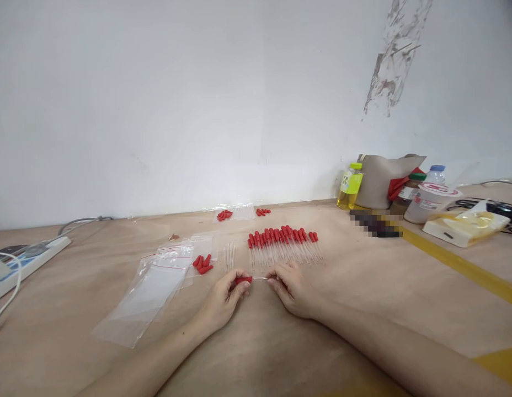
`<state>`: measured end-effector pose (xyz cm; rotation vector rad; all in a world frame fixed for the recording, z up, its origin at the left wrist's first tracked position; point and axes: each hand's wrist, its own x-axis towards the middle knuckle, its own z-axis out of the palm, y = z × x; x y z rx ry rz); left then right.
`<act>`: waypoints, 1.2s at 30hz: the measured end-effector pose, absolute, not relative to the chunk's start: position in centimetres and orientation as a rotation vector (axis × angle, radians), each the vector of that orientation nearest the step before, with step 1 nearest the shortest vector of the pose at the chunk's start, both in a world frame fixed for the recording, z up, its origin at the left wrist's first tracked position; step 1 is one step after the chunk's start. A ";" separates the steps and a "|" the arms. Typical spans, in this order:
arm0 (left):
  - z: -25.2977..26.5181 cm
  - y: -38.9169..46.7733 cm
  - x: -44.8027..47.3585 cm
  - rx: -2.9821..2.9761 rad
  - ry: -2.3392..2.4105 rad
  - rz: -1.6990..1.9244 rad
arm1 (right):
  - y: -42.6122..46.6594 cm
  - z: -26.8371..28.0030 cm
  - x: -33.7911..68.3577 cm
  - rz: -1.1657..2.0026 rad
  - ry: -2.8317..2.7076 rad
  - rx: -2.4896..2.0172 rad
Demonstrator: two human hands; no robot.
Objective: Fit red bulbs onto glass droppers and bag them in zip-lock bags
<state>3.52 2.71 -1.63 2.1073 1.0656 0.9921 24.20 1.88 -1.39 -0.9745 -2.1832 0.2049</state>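
Between the fingers of my left hand [227, 298] is a red rubber dropper bulb [244, 280]. My right hand [292, 289] pinches a thin clear glass dropper tube [260, 278], whose left end meets the bulb's mouth. How deep the tube sits in the bulb cannot be made out. Just beyond my hands lies a row of droppers with red bulbs [281, 242], tubes pointing toward me. Several bare glass tubes [229, 256] lie left of that row. Loose red bulbs [203, 263] rest near my left hand, on the edge of clear zip bags [156, 281].
More red bulbs [225, 215] lie on clear plastic by the wall. A white power strip [36, 264] sits at the left. On the right stand a yellow-liquid bottle [350, 187], a lidded plastic tub [430, 204] and a tissue pack [467, 223]. Yellow tape [458, 264] crosses the brown-covered table.
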 end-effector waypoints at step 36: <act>-1.1 2.7 3.1 2.828 0.890 0.955 | 1.3 -0.5 22.8 0.280 -2.262 -1.155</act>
